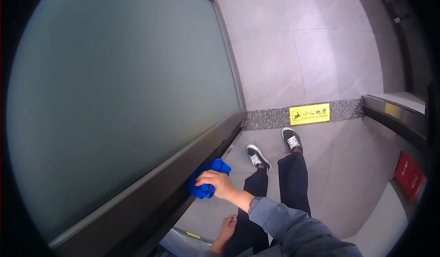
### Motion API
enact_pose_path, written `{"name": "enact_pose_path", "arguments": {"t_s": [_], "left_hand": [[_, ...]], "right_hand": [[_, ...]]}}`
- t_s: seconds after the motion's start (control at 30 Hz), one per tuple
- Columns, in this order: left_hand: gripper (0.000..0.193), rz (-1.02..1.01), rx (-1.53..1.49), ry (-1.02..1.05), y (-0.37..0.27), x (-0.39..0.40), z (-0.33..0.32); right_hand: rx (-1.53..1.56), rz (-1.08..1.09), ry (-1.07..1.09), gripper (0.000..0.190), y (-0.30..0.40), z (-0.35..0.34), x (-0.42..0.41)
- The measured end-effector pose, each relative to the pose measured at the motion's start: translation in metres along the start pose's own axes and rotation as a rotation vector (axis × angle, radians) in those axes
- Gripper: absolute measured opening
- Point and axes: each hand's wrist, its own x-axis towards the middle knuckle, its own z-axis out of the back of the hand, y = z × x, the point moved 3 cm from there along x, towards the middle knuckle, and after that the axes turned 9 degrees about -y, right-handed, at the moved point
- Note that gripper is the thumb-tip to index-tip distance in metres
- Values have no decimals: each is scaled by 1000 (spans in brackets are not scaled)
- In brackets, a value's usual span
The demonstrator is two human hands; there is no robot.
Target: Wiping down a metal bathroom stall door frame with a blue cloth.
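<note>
My right hand [215, 184] grips a crumpled blue cloth [220, 166]. The cloth lies against the lower edge of the dark metal frame [168, 176] of a frosted glass door [130, 68]. Part of the cloth is hidden under my fingers. My left hand [228, 226] hangs low beside my dark trousers, its fingers loosely bent, and I see nothing held in it.
Grey floor tiles [347, 160] extend under my sneakers [257, 157]. A speckled stone threshold [268, 120] carries a yellow slip-warning sign [309, 114]. Another dark frame [395, 119] stands at the right, above a red box or sign [409, 176] bearing writing.
</note>
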Motion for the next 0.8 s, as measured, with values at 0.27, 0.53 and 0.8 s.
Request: {"name": "enact_pose_path", "arguments": {"t_s": [0.27,0.53,0.8], "left_hand": [[55,-29,465,117,-57,104,-82],[52,-114,724,94,-73,139,-76],[46,-108,636,33,-81,140,-76]], "right_hand": [[-30,-61,-122,24,-137,27,-13],[-30,-81,-228,18,-248,44,-13],[-140,-87,-166,21,-264,66,-7]]}}
